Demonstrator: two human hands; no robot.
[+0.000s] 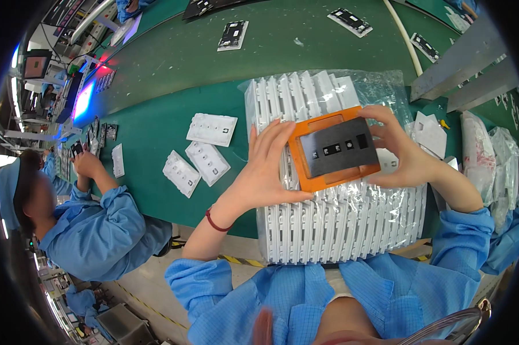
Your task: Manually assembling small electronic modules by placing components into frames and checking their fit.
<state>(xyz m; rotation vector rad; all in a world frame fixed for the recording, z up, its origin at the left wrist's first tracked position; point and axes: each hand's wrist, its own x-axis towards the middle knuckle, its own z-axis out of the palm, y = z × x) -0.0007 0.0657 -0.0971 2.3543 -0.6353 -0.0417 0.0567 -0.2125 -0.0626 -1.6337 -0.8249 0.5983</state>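
In front of me, both hands hold up an orange rectangular frame [298,164] with a flat black panel [335,164] lying over it, slightly tilted. The panel has a row of small cutouts. My left hand [259,169] closes on the frame's left side, thumb under its lower edge. On the other side, my right hand [406,155] grips the right end, fingers at the top corner and thumb near the bottom corner. Beneath them is a clear plastic bag [380,83] around a stack of white slotted plastic parts [340,230].
Several loose white plates [212,130] lie left on the green table [156,126]. Black-and-white panels [232,35] rest on the far belt. A metal post [461,63] and plastic-wrapped bundles [481,152] stand right. A co-worker [92,224] sits left, handling small parts.
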